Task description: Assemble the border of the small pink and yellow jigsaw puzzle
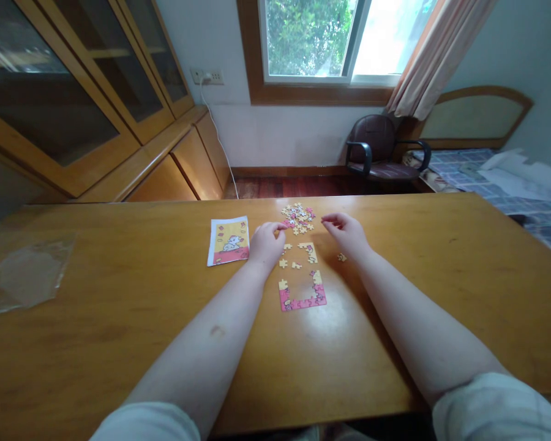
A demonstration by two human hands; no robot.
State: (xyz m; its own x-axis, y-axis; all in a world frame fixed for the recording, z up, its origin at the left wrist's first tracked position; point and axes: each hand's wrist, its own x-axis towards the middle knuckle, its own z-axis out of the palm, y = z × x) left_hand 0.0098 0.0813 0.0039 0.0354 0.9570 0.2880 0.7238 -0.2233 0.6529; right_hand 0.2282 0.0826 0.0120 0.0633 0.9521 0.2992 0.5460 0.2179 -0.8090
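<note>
My left hand [266, 244] is over the table at the left of a loose heap of jigsaw puzzle pieces [298, 215]. Its fingers are bent together toward the heap; whatever is between the tips is too small to make out. On the heap's other side, my right hand [348, 233] hovers with fingers slightly apart and nothing visible in them. Between my forearms lies a partly joined pink and yellow puzzle border [303, 304]. A joined yellow corner section [310, 250] and several loose pieces lie above it. One single piece [341, 257] rests below my right hand.
A picture card [230, 241] with a white cartoon animal lies left of my left hand. A clear plastic bag [30, 272] is at the table's left side. Beyond the wooden table [165, 245] stand a cabinet [151, 162], an office chair [379, 147] and a bed [468, 171].
</note>
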